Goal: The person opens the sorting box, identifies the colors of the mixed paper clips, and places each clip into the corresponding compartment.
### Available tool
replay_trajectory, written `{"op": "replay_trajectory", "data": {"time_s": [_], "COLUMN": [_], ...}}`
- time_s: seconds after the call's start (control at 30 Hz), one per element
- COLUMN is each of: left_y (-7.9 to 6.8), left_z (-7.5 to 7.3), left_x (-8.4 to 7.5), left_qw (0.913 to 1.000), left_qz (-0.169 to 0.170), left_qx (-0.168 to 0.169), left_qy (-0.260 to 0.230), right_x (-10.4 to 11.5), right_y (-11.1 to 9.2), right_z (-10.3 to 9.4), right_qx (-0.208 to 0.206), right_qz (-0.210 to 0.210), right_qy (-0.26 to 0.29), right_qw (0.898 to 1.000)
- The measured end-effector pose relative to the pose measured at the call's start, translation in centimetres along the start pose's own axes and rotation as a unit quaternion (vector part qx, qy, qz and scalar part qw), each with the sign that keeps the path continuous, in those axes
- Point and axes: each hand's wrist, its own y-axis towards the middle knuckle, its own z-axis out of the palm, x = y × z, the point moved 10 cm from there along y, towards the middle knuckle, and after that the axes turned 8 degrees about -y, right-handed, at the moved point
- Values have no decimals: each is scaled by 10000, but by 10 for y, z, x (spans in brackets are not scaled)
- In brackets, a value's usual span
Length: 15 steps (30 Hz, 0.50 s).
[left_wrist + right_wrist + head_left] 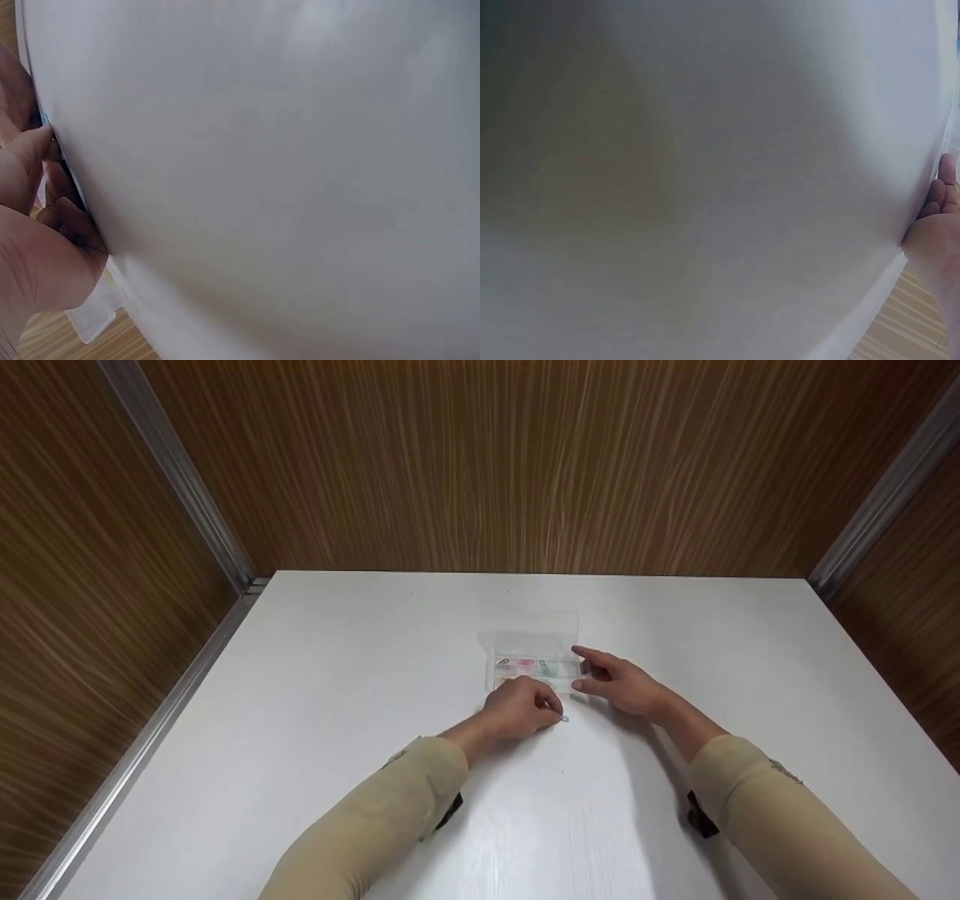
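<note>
A clear plastic compartment box (564, 668) lies on the white table with its clear lid (536, 622) folded back. Small coloured pieces shaped like paper clips lie in it: a dark one (503, 662), pink ones (525, 662) and a green one (544, 666). In front of the box, my left hand (517, 709) pinches a small light-blue paper clip (565, 718) between thumb and fingertip, low over the table; it hides part of the front row. At the box's right side, my right hand (626, 684) has thumb and index finger spread, their tips at its edge.
The white table (337, 682) extends around the box on all sides. Wood-grain panels (480, 465) stand behind and at both sides, with metal rails (180, 472) at the corners.
</note>
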Motion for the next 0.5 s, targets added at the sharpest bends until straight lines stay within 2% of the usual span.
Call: {"op": "replay_trajectory", "data": {"time_s": [0.23,0.5], "left_y": [-3,-8], "left_z": [1,-4], "left_x": [1,0], "left_qw": [9999,9954], "left_qz": [70,316], "left_qx": [64,208], "left_qy": [-123,-884], "right_x": [1,3], "right_y": [-1,-3], "right_z": [0,1], "right_qx": [-6,-6], "right_qz": [-73,-133], "right_qy": [39,52], "right_qw": [10000,9999]}}
